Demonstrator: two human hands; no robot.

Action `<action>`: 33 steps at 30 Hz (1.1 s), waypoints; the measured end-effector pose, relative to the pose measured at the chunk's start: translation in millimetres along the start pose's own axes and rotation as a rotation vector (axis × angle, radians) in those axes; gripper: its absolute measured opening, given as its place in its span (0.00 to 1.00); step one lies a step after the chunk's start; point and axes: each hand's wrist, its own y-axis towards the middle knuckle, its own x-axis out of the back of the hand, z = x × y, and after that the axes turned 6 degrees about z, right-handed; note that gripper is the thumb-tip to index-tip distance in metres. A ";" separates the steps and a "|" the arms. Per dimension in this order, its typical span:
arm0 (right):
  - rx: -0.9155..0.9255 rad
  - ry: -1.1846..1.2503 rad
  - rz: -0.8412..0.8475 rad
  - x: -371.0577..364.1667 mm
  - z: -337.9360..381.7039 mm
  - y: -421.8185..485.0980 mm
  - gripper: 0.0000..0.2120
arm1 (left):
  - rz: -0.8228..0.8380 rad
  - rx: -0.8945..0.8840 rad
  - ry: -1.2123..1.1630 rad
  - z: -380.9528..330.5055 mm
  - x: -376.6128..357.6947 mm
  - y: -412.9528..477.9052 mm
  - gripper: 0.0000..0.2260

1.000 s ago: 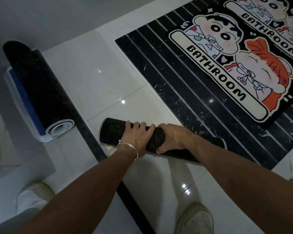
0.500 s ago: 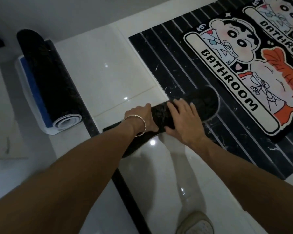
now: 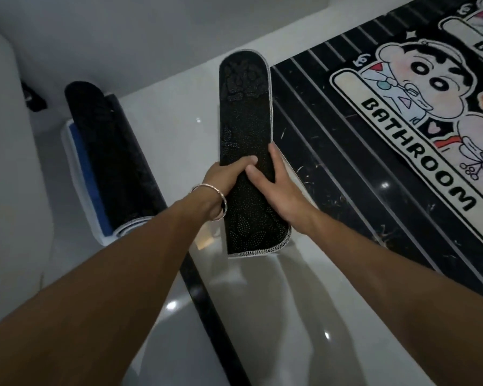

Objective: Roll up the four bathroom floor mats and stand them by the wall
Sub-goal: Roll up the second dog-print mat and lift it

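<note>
Clutched the rolled mat (image 3: pixel 244 115) in left hand (image 3: pixel 225 181) and right hand (image 3: pixel 279 190), fingers (image 3: pixel 275 160) curled round, tips hidden behind it.

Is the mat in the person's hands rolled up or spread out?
Rolled up. The dotted black mat forms a tight tube with its stitched edge at the near end, held by the left hand and the right hand.
</note>
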 end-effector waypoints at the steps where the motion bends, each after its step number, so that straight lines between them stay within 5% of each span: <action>1: -0.014 0.042 0.014 -2.4 -0.5 4.3 0.41 | 0.013 -0.001 -0.025 0.0 2.9 -0.8 0.14; 6: -0.118 0.124 0.055 -5.3 -2.4 29.2 0.50 | 0.050 -0.014 -0.142 5.1 18.3 6.1 0.24; 11: -0.032 0.143 0.169 -9.9 15.3 45.9 0.22 | 0.091 -0.046 -0.129 0.1 37.0 10.5 0.33; 17: -0.111 -0.436 0.110 16.4 26.1 65.7 0.29 | -0.137 -0.032 -0.470 -38.8 82.1 29.9 0.39; 20: -0.068 -0.660 0.132 31.6 40.0 77.5 0.29 | -0.067 -0.039 -0.714 -49.8 104.0 34.7 0.45; 23: -0.039 -0.791 0.116 47.8 63.4 87.9 0.30 | 0.042 -0.093 -0.825 -49.4 112.9 33.1 0.40; 33: 0.248 -0.858 0.001 76.0 110.0 96.1 0.26 | 0.295 -0.069 -0.546 -102.7 114.7 32.9 0.29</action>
